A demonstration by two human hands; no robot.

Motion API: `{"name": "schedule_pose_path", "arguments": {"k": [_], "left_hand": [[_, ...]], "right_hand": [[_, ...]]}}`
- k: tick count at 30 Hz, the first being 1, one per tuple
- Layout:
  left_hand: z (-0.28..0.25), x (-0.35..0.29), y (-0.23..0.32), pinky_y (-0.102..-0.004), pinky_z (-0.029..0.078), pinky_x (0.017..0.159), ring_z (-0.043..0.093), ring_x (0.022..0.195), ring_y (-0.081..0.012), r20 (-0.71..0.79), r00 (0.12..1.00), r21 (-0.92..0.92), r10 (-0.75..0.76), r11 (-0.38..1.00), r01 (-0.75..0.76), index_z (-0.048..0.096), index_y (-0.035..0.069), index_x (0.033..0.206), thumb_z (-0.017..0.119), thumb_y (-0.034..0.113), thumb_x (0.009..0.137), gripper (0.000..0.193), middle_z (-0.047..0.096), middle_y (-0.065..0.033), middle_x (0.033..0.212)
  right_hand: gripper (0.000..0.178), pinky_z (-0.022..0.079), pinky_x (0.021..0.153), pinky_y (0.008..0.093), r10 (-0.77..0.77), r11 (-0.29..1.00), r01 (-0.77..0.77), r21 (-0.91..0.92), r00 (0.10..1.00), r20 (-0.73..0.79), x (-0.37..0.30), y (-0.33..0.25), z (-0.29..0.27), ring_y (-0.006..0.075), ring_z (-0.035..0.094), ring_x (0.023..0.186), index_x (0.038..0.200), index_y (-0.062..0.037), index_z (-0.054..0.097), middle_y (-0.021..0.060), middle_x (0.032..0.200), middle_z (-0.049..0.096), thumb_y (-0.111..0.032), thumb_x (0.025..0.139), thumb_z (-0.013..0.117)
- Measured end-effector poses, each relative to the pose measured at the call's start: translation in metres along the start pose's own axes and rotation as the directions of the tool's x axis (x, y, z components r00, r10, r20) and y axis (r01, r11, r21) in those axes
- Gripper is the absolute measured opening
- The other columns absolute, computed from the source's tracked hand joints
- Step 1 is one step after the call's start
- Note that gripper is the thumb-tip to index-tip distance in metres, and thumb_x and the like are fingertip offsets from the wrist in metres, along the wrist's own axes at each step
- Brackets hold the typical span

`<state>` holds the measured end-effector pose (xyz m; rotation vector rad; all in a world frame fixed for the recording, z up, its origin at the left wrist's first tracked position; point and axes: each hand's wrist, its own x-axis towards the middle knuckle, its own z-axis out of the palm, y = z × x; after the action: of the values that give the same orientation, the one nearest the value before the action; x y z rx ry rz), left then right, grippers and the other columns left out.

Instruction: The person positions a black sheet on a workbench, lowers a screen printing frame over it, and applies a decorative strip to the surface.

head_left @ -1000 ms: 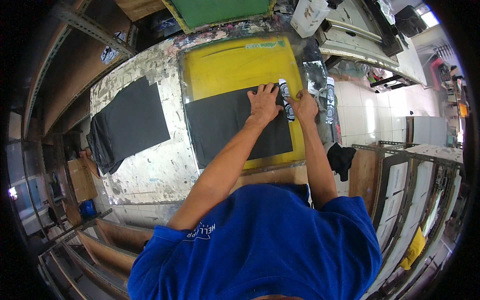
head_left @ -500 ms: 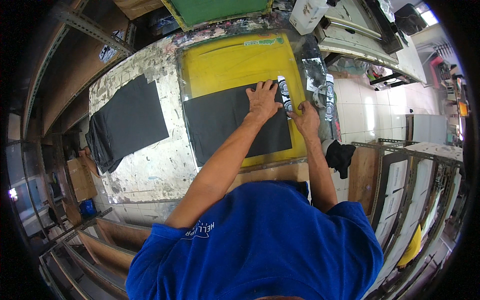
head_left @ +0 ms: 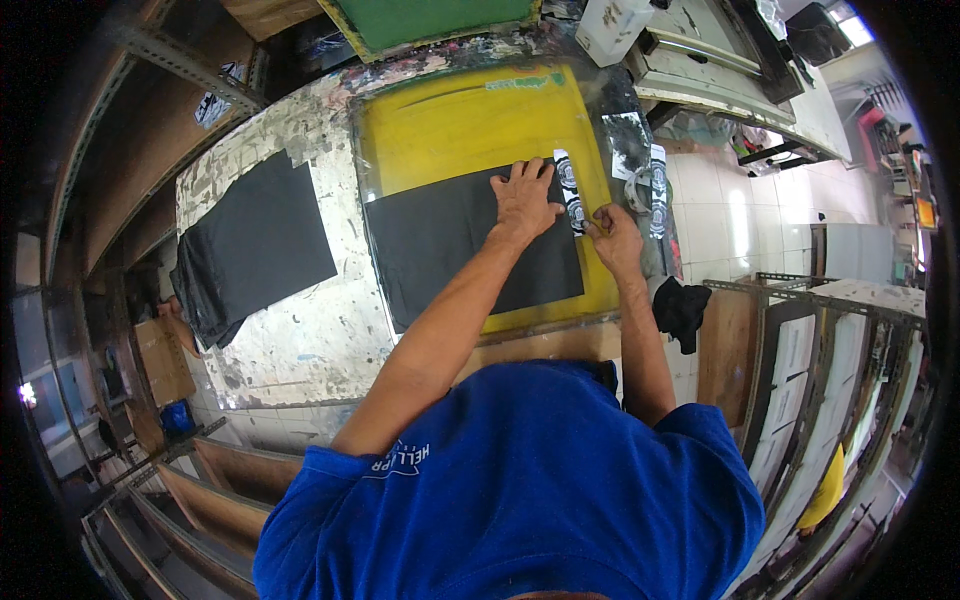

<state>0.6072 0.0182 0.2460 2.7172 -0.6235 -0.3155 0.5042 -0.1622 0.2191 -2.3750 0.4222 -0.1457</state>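
A black flat sheet (head_left: 450, 245) lies across the lower part of a yellow screen-like panel (head_left: 450, 125) on the table. My left hand (head_left: 525, 198) presses on the sheet near its upper right corner, fingers spread. Along the sheet's right edge runs a white strip with black round prints (head_left: 569, 190), partly beside my left fingertips. Just right of the strip's lower end is my right hand (head_left: 616, 242), its thumb and fingertips drawn together in a pinch over the yellow panel. Whatever is between those fingertips is too small to make out.
More black sheets (head_left: 255, 235) lie stacked on the paint-stained table (head_left: 340, 290) at left, with a person's bare limb (head_left: 180, 322) beside them. A similar printed strip (head_left: 657, 190) and a white container (head_left: 612, 30) are at right. Racks (head_left: 225, 490) stand on both sides.
My right thumb and fingers have closed together and shifted slightly away from the printed strip. My left hand stays in place on the black sheet.
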Motion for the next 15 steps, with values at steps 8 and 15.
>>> {"name": "schedule_pose_path", "arguments": {"k": [8, 15], "left_hand": [[0.000, -0.002, -0.001, -0.0592, 0.038, 0.100, 0.042, 0.137, -0.0240, -0.001, 1.000, -0.009, 0.001, 1.000, -0.001, 0.054, 0.018, 0.148, 0.083, 0.045, 0.079, 0.080, 0.048, -0.0022, 0.148], [-0.005, 0.000, 0.002, -0.0578, 0.040, 0.097, 0.043, 0.135, -0.0246, 0.025, 1.000, 0.015, -0.004, 1.000, 0.004, 0.052, 0.018, 0.149, 0.086, 0.043, 0.071, 0.089, 0.048, -0.0035, 0.145]], "right_hand": [[0.044, 0.053, 0.075, 0.0385, -0.170, 0.983, 0.155, 0.099, 0.969, 0.179, 0.004, 0.000, -0.021, 0.0278, 0.062, 0.079, 0.120, -0.0099, 0.071, 0.0098, 0.093, 0.064, -0.011, 0.078, 0.083], [0.037, 0.055, 0.078, 0.0435, -0.211, 0.977, 0.211, 0.008, 0.977, -0.018, 0.067, -0.023, 0.005, 0.0335, 0.068, 0.093, 0.124, -0.0095, 0.069, 0.0148, 0.102, 0.068, -0.016, 0.088, 0.074]]}}
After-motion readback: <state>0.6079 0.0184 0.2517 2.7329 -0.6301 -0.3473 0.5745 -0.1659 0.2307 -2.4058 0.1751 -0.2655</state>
